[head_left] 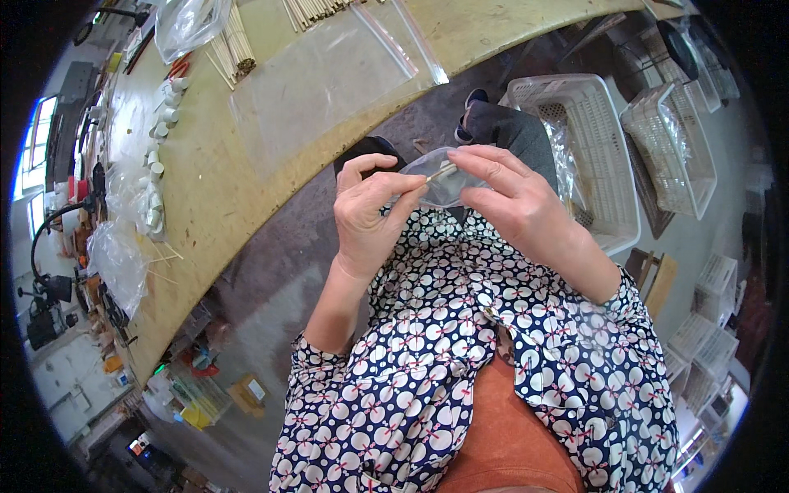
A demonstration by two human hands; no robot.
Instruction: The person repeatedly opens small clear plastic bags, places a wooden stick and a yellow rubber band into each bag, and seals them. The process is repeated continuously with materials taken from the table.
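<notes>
In front of my lap, a small clear plastic bag (444, 194) hangs between my two hands. My left hand (363, 215) pinches a thin pale stick (442, 172) between thumb and forefinger, close to the bag's edge. The stick points toward the fingers of my right hand. Curved around the other side of the bag, my right hand (526, 205) grips its film, with the forefinger near the stick's far end. Something white shows by the stick, too small to make out. How much of the stick lies inside the bag I cannot tell.
The yellowish table (271, 185) bears flat zip bags (329, 86), bundles of thin sticks (237, 41), a row of white caps (156, 164) and crumpled plastic (119, 263). White plastic baskets (612, 123) stand at the right, one holding clear bags.
</notes>
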